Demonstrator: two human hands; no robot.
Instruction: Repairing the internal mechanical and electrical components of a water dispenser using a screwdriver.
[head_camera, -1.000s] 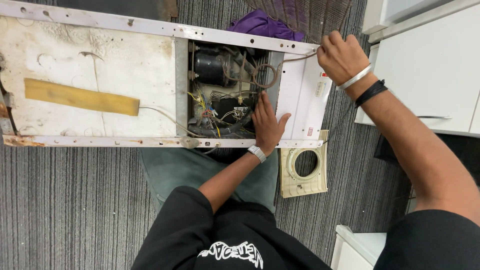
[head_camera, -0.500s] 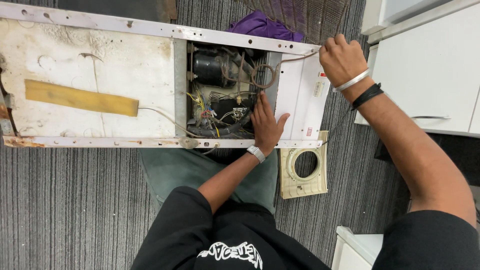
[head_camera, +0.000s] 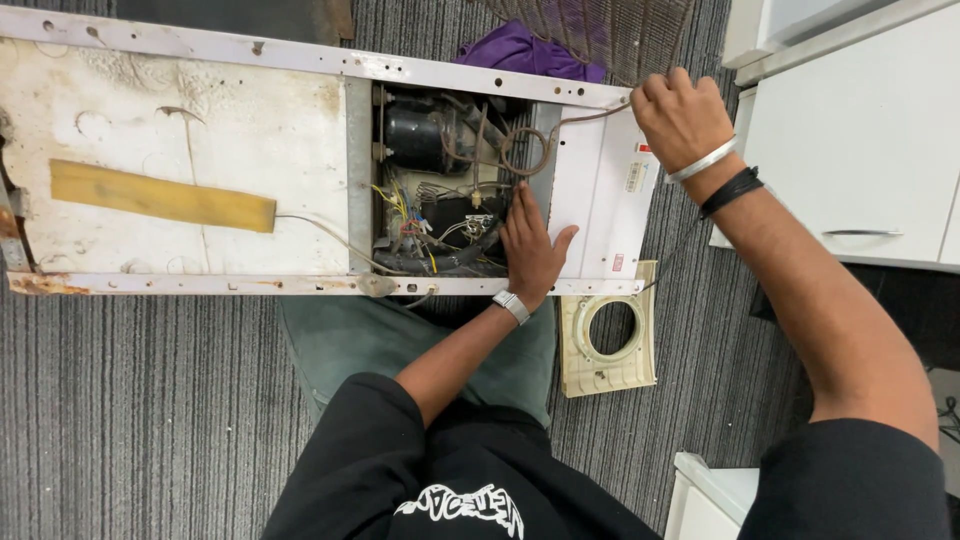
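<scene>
A white appliance (head_camera: 200, 130) lies on its side on the carpet with its rear compartment exposed. Inside are a black compressor (head_camera: 415, 140), coloured wires (head_camera: 420, 225) and a coiled copper tube (head_camera: 520, 150). My left hand (head_camera: 530, 245), a watch on its wrist, lies flat with fingers extended at the compartment's right edge, over the wiring and the white side panel (head_camera: 600, 200). My right hand (head_camera: 680, 115), with a bangle and a black band, has its fingers curled over the frame's top right corner, where a thin tube runs.
A cream plastic cover with a round hole (head_camera: 610, 335) lies on the carpet by my knee. A purple cloth (head_camera: 520, 50) and a wire grille (head_camera: 610, 30) are behind the appliance. White cabinets (head_camera: 860, 150) stand at the right. A yellow strip (head_camera: 160, 195) is stuck on the appliance's back.
My right hand has shifted slightly on the frame's corner. The left hand has stayed in place.
</scene>
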